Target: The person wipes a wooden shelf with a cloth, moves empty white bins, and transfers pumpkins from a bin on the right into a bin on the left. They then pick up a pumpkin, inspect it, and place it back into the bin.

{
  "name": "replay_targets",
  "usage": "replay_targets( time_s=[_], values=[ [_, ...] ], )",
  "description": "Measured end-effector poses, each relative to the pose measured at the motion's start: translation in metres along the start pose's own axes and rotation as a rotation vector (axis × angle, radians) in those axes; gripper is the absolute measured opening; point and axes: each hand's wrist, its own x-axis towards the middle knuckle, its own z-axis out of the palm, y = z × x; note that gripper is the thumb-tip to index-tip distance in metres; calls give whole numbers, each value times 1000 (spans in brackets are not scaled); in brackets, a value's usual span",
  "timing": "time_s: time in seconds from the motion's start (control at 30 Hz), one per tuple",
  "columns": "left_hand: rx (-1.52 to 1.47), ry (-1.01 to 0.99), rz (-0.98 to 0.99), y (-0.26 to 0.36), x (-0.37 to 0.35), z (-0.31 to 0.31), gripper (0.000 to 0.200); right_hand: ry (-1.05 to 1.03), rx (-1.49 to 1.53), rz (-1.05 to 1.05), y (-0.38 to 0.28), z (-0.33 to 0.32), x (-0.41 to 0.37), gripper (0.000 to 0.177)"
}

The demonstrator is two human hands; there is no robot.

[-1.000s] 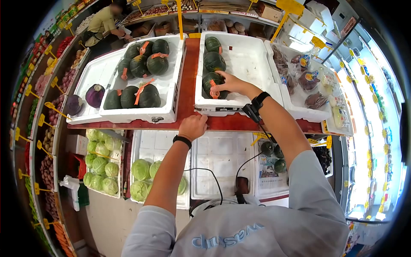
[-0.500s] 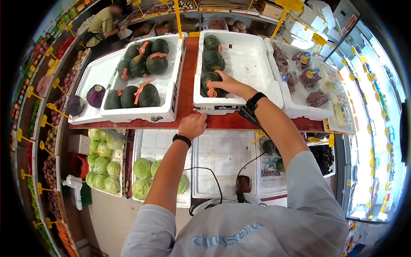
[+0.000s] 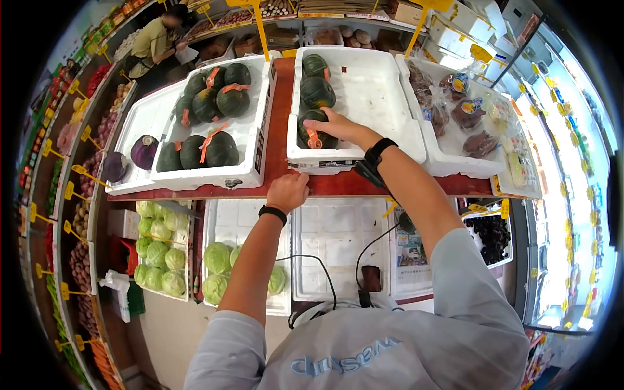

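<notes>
My right hand lies over the front dark green pumpkin, thumb and fingers around its upper right side. An orange strip shows on that pumpkin's front. Two more pumpkins stand behind it, along the left wall of a white foam box. By the red tabletop's front edge, just below the box's front left corner, rests my left hand. Its fingers are curled, and their undersides are hidden.
Several pumpkins fill another foam box on the left, beside purple cabbages. Bagged produce sits at right. Green cabbages lie on the lower shelf. A cable hangs before me. A person stands back left.
The view has shifted slightly, so the boxes appear a little further left. Both hands keep nearly the same places, the right one still on the front pumpkin.
</notes>
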Motion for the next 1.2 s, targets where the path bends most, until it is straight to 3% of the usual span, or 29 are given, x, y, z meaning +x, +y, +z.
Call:
replay_targets(
  time_s=[0.03,0.17,0.23,0.3,0.37,0.43,0.5,0.57,0.6,0.63,0.67,0.73,0.83,0.87,0.93,0.97,1.03,1.07,1.13,1.2],
  values=[
    [5,3,-2,1,0,0,12,2,2,1,-1,1,2,91],
    [6,-3,6,-2,-2,6,12,141,-457,-43,-6,6,2,98],
    [35,-28,-16,-2,-1,5,13,77,-224,-171,-5,-11,4,96],
    [27,-39,-19,-1,0,4,13,254,-101,-320,4,-33,-11,83],
    [48,-76,-48,-1,-1,5,14,315,-38,-454,-9,-63,-79,45],
    [43,-22,-4,-3,-2,8,17,332,180,-435,-4,-89,-162,34],
    [25,-19,1,-3,-2,9,19,504,301,-385,51,-110,-231,33],
    [61,-45,5,-4,-2,10,19,774,349,-138,129,-117,-293,25],
    [75,-41,15,-4,-2,10,19,822,215,-110,171,-115,-324,20],
    [92,-36,24,-3,-2,10,19,893,-4,143,210,-105,-357,19],
    [93,-49,30,-5,-2,11,20,936,-32,115,273,-95,-385,16],
    [84,-55,32,-5,-3,11,24,846,36,409,355,-66,-437,17],
    [73,-48,38,-4,-2,10,22,805,-137,593,417,-21,-462,27],
    [73,-58,30,-2,-1,9,20,809,-123,599,422,-16,-455,27],
    [92,-72,39,-4,-1,10,17,793,19,610,427,-1,-426,49],
    [108,-73,34,-5,-1,11,15,786,33,613,432,1,-410,49],
    [143,-67,15,-3,-1,10,13,822,-96,693,443,-2,-368,77],
    [140,-57,31,-3,-1,10,12,807,-85,679,441,-5,-348,77],
    [127,-52,32,-1,1,9,10,793,-378,644,429,-14,-315,94],
    [114,-55,48,-4,1,11,12,713,-329,707,434,-28,-288,99]
  ],
)
